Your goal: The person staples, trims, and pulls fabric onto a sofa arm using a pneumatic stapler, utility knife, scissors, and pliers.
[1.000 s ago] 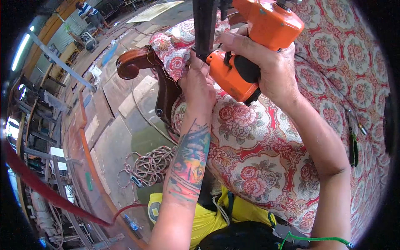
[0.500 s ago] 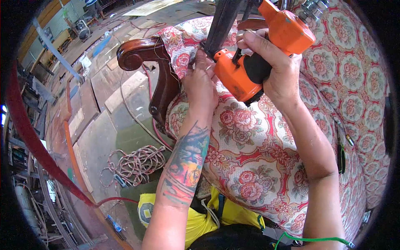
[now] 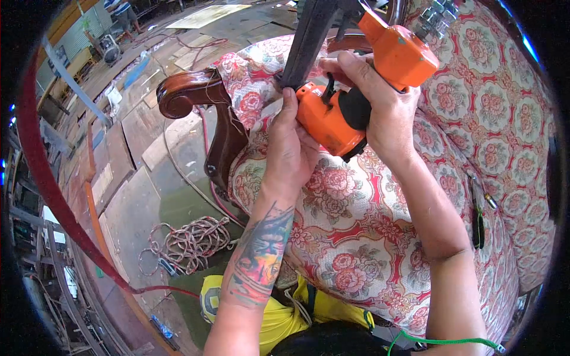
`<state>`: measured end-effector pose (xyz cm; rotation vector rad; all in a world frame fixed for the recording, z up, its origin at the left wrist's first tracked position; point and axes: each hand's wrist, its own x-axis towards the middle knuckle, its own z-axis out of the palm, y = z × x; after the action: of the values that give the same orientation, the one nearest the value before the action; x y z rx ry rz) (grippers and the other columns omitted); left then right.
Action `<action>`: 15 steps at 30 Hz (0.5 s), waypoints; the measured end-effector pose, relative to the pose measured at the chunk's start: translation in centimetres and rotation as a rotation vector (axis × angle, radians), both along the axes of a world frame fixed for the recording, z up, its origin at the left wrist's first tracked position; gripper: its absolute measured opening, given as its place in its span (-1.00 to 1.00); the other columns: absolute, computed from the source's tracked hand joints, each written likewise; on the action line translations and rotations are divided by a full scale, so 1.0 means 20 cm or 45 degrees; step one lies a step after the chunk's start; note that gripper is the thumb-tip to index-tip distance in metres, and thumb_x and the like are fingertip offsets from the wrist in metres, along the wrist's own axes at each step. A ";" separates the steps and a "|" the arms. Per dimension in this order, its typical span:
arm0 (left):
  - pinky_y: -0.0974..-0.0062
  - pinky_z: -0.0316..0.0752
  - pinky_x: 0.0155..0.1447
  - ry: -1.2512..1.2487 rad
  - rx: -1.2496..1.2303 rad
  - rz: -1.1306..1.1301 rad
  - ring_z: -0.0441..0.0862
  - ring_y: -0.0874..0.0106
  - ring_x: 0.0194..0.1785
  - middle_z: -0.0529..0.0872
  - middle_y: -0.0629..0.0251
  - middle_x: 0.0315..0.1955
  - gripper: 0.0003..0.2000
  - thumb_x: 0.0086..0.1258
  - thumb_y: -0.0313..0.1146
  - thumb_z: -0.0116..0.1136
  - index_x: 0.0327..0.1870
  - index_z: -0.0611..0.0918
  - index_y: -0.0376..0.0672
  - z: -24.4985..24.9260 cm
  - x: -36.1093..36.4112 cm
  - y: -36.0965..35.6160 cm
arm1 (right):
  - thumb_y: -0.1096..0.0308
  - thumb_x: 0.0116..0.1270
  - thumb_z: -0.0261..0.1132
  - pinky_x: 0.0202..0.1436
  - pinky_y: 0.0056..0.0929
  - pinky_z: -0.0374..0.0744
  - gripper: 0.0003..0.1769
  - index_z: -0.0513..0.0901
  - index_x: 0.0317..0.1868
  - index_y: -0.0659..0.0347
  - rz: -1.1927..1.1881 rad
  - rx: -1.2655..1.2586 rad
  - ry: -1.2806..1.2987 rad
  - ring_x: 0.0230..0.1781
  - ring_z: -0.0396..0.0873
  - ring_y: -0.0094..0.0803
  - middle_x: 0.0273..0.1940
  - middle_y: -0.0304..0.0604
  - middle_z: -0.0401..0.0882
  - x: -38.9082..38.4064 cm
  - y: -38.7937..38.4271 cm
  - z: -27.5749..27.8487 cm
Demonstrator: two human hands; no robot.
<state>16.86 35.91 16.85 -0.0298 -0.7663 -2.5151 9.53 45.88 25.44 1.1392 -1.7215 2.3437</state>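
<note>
My right hand (image 3: 389, 113) is wrapped round the black grip of an orange pneumatic stapler (image 3: 332, 121), whose dark magazine (image 3: 306, 44) points up and away. Beneath the stapler's front end, my left hand (image 3: 288, 139) is at the patterned fabric (image 3: 246, 98) on the chair arm, its thumb up beside the magazine. Its other fingers are partly hidden behind the tool, and what they hold cannot be made out. Left of the fabric curves the carved wooden armrest (image 3: 189, 92). Floral upholstery (image 3: 356, 237) covers the seat under both forearms.
A coiled rope (image 3: 193, 243) lies on the floor at the left. A dark red hose (image 3: 56, 202) arcs down the left side. Screwdrivers (image 3: 478, 219) rest on the upholstery at the right. In the far background a person (image 3: 122, 12) is partly visible.
The stapler and both hands have shifted slightly left in view, along with the chair. My left thumb now shows more clearly, extended beside the magazine.
</note>
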 end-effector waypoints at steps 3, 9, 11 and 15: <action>0.29 0.57 0.40 -0.035 0.011 -0.005 0.67 0.40 0.27 0.69 0.23 0.20 -0.51 0.72 0.08 -0.09 0.31 0.53 -0.18 0.00 0.01 -0.01 | 0.36 0.33 0.52 -0.26 -0.54 0.62 -0.81 0.73 -0.18 0.31 0.103 -0.056 -0.037 -0.35 0.68 -0.61 -0.33 -0.27 0.75 0.00 0.00 -0.01; 0.15 0.48 0.48 -0.019 0.017 -0.051 0.61 0.30 0.37 0.63 0.20 0.32 -0.45 0.71 0.14 -0.11 0.41 0.48 -0.13 -0.01 0.01 -0.03 | 0.38 0.34 0.50 -0.26 -0.52 0.64 -0.84 0.73 -0.26 0.31 0.201 -0.045 -0.141 -0.37 0.71 -0.56 -0.36 -0.23 0.77 0.05 -0.02 0.03; 0.14 0.47 0.49 -0.029 0.000 -0.044 0.60 0.31 0.38 0.63 0.22 0.33 -0.46 0.71 0.13 -0.12 0.41 0.48 -0.12 0.00 0.01 -0.03 | 0.35 0.39 0.45 -0.19 -0.50 0.65 -0.82 0.74 -0.22 0.34 0.177 0.049 -0.051 -0.33 0.72 -0.51 -0.33 -0.18 0.78 0.03 0.00 0.03; 0.16 0.45 0.50 -0.034 -0.027 -0.075 0.59 0.31 0.39 0.64 0.23 0.33 -0.45 0.73 0.12 -0.16 0.43 0.48 -0.13 0.00 0.02 -0.03 | 0.34 0.43 0.40 -0.13 -0.50 0.65 -0.80 0.76 -0.21 0.37 0.154 0.077 -0.003 -0.30 0.74 -0.47 -0.31 -0.13 0.79 0.03 0.01 0.03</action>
<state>17.21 35.36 16.86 -0.0266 -0.8135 -2.5674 10.22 46.04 26.05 1.2854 -1.7846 2.3753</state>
